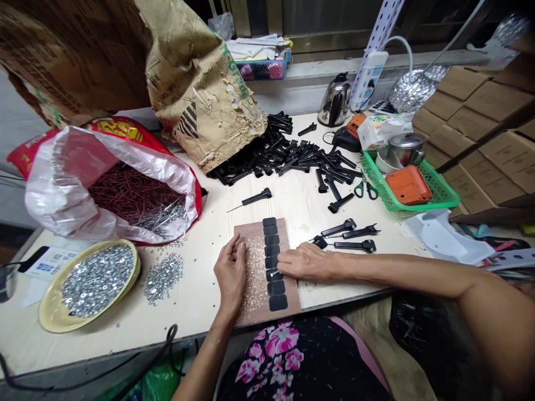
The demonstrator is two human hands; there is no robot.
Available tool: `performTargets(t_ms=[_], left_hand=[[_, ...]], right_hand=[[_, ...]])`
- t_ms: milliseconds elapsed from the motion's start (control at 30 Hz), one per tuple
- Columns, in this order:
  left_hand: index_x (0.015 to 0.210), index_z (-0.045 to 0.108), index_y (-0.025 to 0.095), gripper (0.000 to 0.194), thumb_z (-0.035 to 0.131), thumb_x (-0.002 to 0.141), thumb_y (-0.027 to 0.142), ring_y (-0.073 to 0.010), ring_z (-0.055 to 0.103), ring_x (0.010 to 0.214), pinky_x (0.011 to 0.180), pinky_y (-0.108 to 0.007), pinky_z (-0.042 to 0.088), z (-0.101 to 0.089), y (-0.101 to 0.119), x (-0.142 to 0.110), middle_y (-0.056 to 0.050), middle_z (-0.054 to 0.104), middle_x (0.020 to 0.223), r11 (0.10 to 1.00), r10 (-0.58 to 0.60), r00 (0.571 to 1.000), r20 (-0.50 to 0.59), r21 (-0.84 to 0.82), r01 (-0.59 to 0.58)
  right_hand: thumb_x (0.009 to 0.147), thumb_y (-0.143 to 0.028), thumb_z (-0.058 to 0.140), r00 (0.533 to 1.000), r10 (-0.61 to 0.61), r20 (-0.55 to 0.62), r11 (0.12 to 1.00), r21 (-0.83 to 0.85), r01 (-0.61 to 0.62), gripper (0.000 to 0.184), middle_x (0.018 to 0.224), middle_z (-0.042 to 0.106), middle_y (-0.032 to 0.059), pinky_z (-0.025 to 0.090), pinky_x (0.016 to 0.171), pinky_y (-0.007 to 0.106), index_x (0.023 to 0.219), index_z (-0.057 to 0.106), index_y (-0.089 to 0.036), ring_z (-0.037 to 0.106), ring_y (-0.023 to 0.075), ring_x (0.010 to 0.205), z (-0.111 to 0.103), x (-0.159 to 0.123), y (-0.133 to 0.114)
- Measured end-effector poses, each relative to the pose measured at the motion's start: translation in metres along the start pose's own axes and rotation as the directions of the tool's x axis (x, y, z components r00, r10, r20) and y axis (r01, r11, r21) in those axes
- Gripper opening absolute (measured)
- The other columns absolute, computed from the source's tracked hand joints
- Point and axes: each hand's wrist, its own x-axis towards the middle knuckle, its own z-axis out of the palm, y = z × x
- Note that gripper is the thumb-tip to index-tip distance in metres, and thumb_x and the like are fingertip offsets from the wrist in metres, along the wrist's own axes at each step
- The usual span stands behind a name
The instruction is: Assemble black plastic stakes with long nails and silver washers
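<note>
A brown board (254, 303) with a pale speckled surface lies at the table's front edge. Down its right half runs a column of several black rounded-square pieces (278, 302). My right hand (303, 262) reaches in from the right, its fingers pressed together over the middle of the column. A small shiny bit (273, 273) shows by those fingertips; what they grip is hidden. On the board's left edge rests my left hand (230, 273), fingers loosely bent and apart, holding nothing. Several black-handled parts with thin metal shafts (355, 245) lie right of my right hand.
At left stand a yellow bowl of metal washers (100, 278), a loose washer pile (163, 278) and a bag of red-tinted rods (137, 195). Behind, black plastic parts (288, 156) spill from a paper sack (204, 89). A green basket (438, 200) and cartons (497, 161) stand right.
</note>
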Motion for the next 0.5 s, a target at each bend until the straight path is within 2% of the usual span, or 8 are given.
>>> performTargets(t_ms=[67, 133, 233, 333, 400, 433, 500], left_hand=[[0.119, 0.06, 0.019, 0.045, 0.052, 0.084, 0.045, -0.0205, 0.062, 0.093, 0.085, -0.034, 0.048, 0.001, -0.001, 0.001, -0.01, 0.066, 0.109, 1.0, -0.008, 1.0, -0.002, -0.003, 0.008], [0.12, 0.06, 0.019, 0.045, 0.053, 0.084, 0.045, -0.02, 0.062, 0.091, 0.085, -0.034, 0.047, 0.001, -0.002, 0.001, -0.009, 0.067, 0.108, 1.0, -0.01, 1.0, -0.002, -0.002, 0.01], [0.119, 0.061, 0.018, 0.045, 0.053, 0.084, 0.045, -0.0196, 0.062, 0.092, 0.086, -0.033, 0.046, 0.0, 0.0, 0.0, -0.009, 0.066, 0.109, 1.0, 0.0, 1.0, -0.005, -0.012, 0.0], [0.115, 0.063, 0.02, 0.041, 0.053, 0.084, 0.044, -0.0188, 0.06, 0.095, 0.086, -0.03, 0.045, -0.004, 0.007, -0.007, -0.008, 0.065, 0.111, 0.999, 0.032, 0.999, -0.001, -0.02, -0.032], [0.111, 0.065, 0.02, 0.038, 0.053, 0.084, 0.044, -0.0148, 0.06, 0.079, 0.074, -0.026, 0.046, -0.005, 0.012, -0.013, -0.006, 0.066, 0.097, 0.996, -0.008, 0.997, 0.071, -0.092, 0.014], [0.11, 0.066, 0.02, 0.038, 0.053, 0.084, 0.045, -0.0117, 0.056, 0.066, 0.064, -0.023, 0.045, -0.005, 0.015, -0.017, -0.004, 0.065, 0.087, 0.984, -0.054, 0.989, 0.139, -0.163, 0.076], [0.107, 0.066, 0.018, 0.04, 0.054, 0.082, 0.047, -0.0063, 0.043, 0.048, 0.046, -0.019, 0.035, -0.004, 0.021, -0.022, 0.0, 0.061, 0.072, 0.909, -0.148, 0.941, 0.303, -0.333, 0.25]], right_hand=[[0.096, -0.018, 0.03, 0.998, -0.055, 0.019, 0.998, -0.025, 0.055, 0.022, 0.078, 0.051, -0.0003, 0.012, 0.045, 0.025, 0.082, 0.047, -0.018, 0.035, 0.0093, 0.058, 0.004, -0.002, -0.009], [0.096, -0.02, 0.031, 0.998, -0.055, 0.02, 0.998, -0.04, 0.056, 0.022, 0.079, 0.051, 0.0001, 0.011, 0.045, 0.027, 0.082, 0.048, -0.018, 0.033, 0.0096, 0.057, 0.007, -0.004, -0.013], [0.096, -0.025, 0.034, 1.0, 0.006, -0.006, 1.0, 0.021, -0.006, 0.021, 0.081, 0.051, 0.0005, 0.016, 0.046, 0.025, 0.084, 0.049, -0.017, 0.033, 0.0091, 0.056, 0.007, -0.004, -0.01], [0.096, -0.028, 0.037, 0.99, 0.121, -0.075, 0.98, 0.168, -0.108, 0.019, 0.083, 0.051, 0.0013, 0.026, 0.05, 0.021, 0.085, 0.048, -0.016, 0.039, 0.0091, 0.061, 0.002, -0.001, -0.004], [0.095, -0.027, 0.039, 0.976, 0.18, -0.123, 0.953, 0.266, -0.143, 0.017, 0.081, 0.051, 0.0011, 0.031, 0.054, 0.021, 0.084, 0.047, -0.017, 0.042, 0.0097, 0.065, -0.002, 0.002, -0.002], [0.095, -0.026, 0.04, 0.97, 0.198, -0.143, 0.941, 0.304, -0.147, 0.016, 0.08, 0.051, 0.0009, 0.032, 0.055, 0.021, 0.084, 0.047, -0.017, 0.043, 0.0101, 0.066, -0.003, 0.003, -0.002], [0.094, -0.026, 0.042, 0.96, 0.221, -0.172, 0.922, 0.358, -0.148, 0.015, 0.079, 0.051, 0.0005, 0.034, 0.057, 0.021, 0.083, 0.047, -0.017, 0.045, 0.0106, 0.068, -0.006, 0.006, -0.004]])
